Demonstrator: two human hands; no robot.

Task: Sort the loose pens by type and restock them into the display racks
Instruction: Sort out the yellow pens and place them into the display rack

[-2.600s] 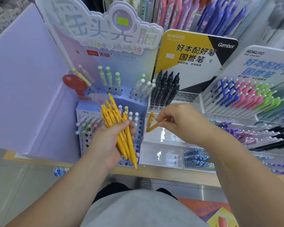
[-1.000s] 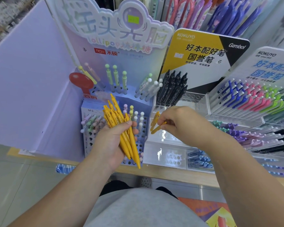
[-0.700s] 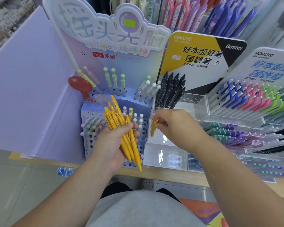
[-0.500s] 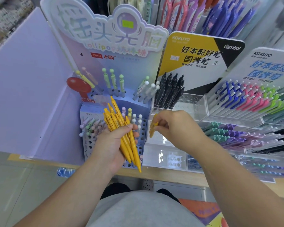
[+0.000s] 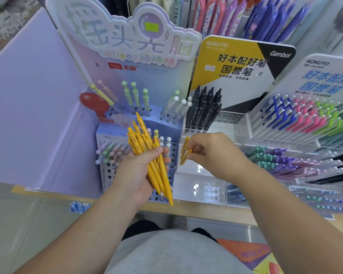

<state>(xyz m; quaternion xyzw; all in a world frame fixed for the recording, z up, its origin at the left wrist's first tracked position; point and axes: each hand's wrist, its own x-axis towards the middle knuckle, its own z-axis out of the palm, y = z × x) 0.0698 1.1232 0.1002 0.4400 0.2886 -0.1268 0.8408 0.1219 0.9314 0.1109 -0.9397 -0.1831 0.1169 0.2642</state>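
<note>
Fingers (image 5: 197, 150) of the right hand (image 5: 216, 153) pinch two yellow pens (image 5: 184, 153) near the clear rack (image 5: 234, 125), left hand (image 5: 137, 173) grips the yellow bundle (image 5: 145, 145) further left; risk: crossed pens could jam at a rack hole, or the bundle could slip from its one-handed grip.

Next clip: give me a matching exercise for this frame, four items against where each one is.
1. thick bundle of yellow plastic pens
2. separate yellow pens
3. black pens
4. red lollipop-shaped figure

A. standing in the clear acrylic rack
B. pinched in the right hand
C. at the left end of the pastel lollipop display
D. gripped in the left hand

Pairs: 1-D, 2-B, 3-A, 4-C.
</note>
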